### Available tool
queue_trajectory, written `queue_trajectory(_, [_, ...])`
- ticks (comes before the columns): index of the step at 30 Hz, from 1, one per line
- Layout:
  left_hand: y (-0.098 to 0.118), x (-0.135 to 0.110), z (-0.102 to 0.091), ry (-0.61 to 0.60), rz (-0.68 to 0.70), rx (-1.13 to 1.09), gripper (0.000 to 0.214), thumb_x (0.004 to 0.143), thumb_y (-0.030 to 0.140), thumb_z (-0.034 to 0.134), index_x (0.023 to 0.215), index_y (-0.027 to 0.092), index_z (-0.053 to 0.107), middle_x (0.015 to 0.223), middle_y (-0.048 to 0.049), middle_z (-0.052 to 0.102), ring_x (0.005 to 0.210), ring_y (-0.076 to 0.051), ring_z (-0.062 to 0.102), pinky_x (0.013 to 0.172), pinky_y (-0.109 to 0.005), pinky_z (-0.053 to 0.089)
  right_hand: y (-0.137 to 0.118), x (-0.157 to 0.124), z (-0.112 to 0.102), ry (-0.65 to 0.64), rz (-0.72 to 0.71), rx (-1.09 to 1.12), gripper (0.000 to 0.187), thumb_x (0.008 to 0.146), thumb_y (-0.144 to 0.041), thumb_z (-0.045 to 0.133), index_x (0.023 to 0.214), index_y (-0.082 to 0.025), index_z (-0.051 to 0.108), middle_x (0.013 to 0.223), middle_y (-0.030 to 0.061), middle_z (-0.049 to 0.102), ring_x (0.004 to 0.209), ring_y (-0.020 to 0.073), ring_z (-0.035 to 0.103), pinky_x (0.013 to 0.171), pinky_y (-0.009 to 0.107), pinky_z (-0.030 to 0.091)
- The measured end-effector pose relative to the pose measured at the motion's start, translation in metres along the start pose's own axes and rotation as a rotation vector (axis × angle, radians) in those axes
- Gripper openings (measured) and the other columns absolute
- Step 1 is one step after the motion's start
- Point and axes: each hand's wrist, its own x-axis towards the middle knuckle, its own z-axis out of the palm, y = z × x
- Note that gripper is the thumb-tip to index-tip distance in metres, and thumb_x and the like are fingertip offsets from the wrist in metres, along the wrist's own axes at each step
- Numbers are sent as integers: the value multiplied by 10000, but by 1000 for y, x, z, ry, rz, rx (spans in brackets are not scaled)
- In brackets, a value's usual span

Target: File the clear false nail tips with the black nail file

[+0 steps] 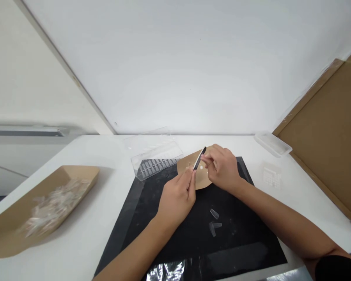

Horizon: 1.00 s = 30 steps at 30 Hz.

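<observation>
My left hand (177,195) is closed around the lower end of a slim black-and-white nail file (199,158), which points up and away. With fingertips pinched together, my right hand (222,166) meets the file's edge near its upper half; whatever small piece it may hold is hidden. Beneath both hands lies a brown paper tray (204,180) with small white bits on it. Several clear nail tips (214,214) rest on the black mat (199,238) nearer to me. Behind my left hand, a clear plastic box (156,162) contains rows of nail tips.
A large brown tray (73,171) heaped with small clear wrapped pieces stands on the white table (105,203) at left. At the back right sits a translucent container (272,143), with a white dotted sheet (271,177) in front. Cardboard (333,128) borders the right side.
</observation>
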Motion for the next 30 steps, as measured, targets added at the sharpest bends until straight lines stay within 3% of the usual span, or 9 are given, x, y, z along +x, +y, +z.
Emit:
queue_trajectory(2, [1, -1, 1, -3, -9, 3, 202, 1059, 181, 506, 1029, 152, 704, 760, -50, 734, 620, -158, 692, 621, -249, 519, -2, -2, 1, 32, 30, -8, 314, 1074, -271, 471, 763, -229, 492, 758, 28, 605, 703, 180, 545, 686, 349, 359])
queue_trajectory(6, [1, -2, 1, -2, -17, -5, 211, 1053, 175, 506, 1015, 142, 710, 764, -61, 739, 637, -171, 706, 618, -260, 521, -5, -5, 0, -38, -32, 32, 295, 1070, -263, 470, 780, -229, 506, 759, 18, 617, 692, 175, 544, 678, 347, 357])
queue_trajectory(10, [0, 0, -1, 9, -15, -8, 213, 1057, 185, 507, 982, 150, 703, 747, -48, 728, 613, -152, 686, 604, -248, 499, -5, -2, -2, -11, 29, 21, 321, 1077, -273, 480, 760, -225, 493, 776, 25, 634, 737, 179, 573, 727, 355, 369])
queue_trajectory(15, [0, 2, -3, 18, -2, -7, 236, 1050, 171, 511, 889, 150, 683, 672, -25, 673, 547, -140, 628, 565, -252, 445, -5, 0, -2, -51, -38, 52, 280, 1063, -257, 497, 786, -222, 521, 779, 12, 644, 724, 172, 571, 729, 353, 357])
queue_trajectory(20, [2, 1, -3, 0, -34, -15, 270, 1055, 196, 507, 850, 159, 679, 649, -14, 653, 531, -140, 609, 558, -260, 428, -5, -3, 0, 21, 62, 46, 293, 1065, -275, 527, 777, -221, 528, 798, 18, 662, 762, 177, 597, 750, 354, 371])
queue_trajectory(24, [0, 1, -4, -14, -49, -29, 272, 1053, 197, 499, 851, 165, 677, 655, -12, 657, 538, -137, 613, 564, -258, 435, -8, -7, 3, -62, 0, 82, 289, 1067, -285, 505, 785, -225, 529, 784, 11, 662, 724, 171, 579, 719, 350, 369])
queue_trajectory(30, [-3, 1, -1, -21, -49, -12, 298, 1061, 213, 487, 821, 169, 658, 631, -4, 633, 525, -132, 596, 550, -261, 410, -5, -2, 5, 15, 60, 21, 330, 1075, -298, 505, 753, -222, 511, 782, 22, 644, 739, 177, 576, 759, 355, 372])
